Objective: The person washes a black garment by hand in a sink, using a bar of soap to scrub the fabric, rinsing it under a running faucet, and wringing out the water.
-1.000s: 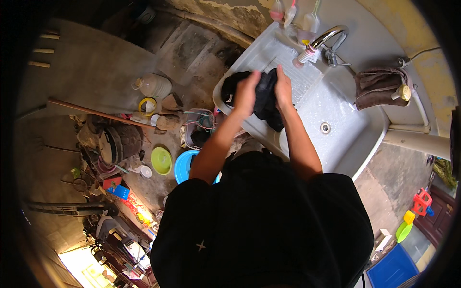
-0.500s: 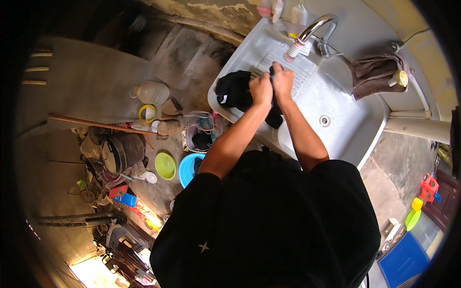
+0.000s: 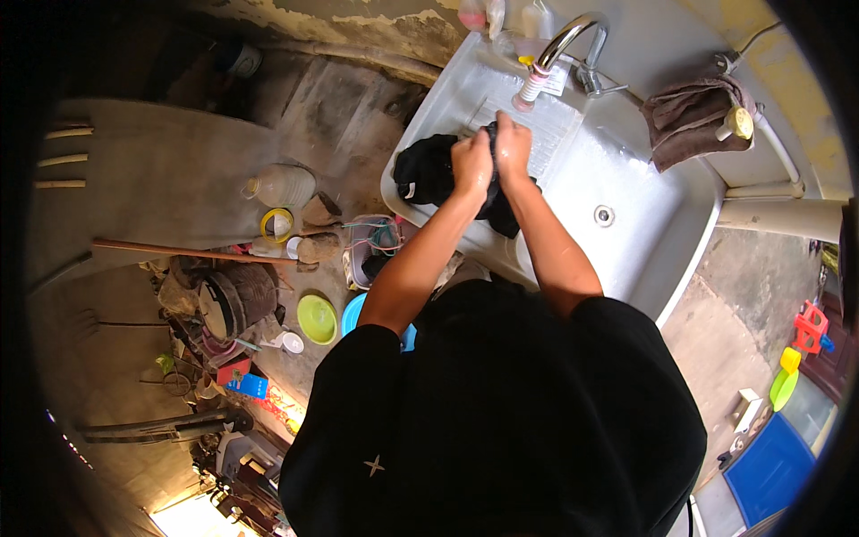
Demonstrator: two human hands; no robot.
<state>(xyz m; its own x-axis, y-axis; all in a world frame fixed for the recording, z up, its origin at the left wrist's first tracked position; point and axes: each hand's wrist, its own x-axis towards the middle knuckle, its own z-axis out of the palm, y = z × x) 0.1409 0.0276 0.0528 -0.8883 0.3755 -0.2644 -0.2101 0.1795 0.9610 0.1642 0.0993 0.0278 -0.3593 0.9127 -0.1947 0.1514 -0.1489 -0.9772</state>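
A black garment [image 3: 424,170] lies bunched on the ribbed washboard part of a white sink [image 3: 640,234], and some of it hangs toward the near rim. Both hands grip a fold of its dark cloth side by side. My left hand [image 3: 472,166] is closed on the cloth, knuckles up. Pressed close beside it, my right hand [image 3: 513,148] is closed on the same fold. Wet suds show on the hands. Just beyond them hangs the spout of a chrome faucet [image 3: 573,34] with a white and pink nozzle. A pale tag shows at the garment's left side.
A brown towel [image 3: 689,121] hangs over a pipe at the right of the sink. Bottles [image 3: 537,20] stand behind the faucet. On the floor at left are a green basin [image 3: 317,319], a blue basin [image 3: 355,313], a basket of clothes [image 3: 362,251] and a large plastic jug [image 3: 284,190].
Both hands, still gripping the black cloth together, have shifted slightly left in the picture. The whole view has turned a little. More suds show on the hands now.
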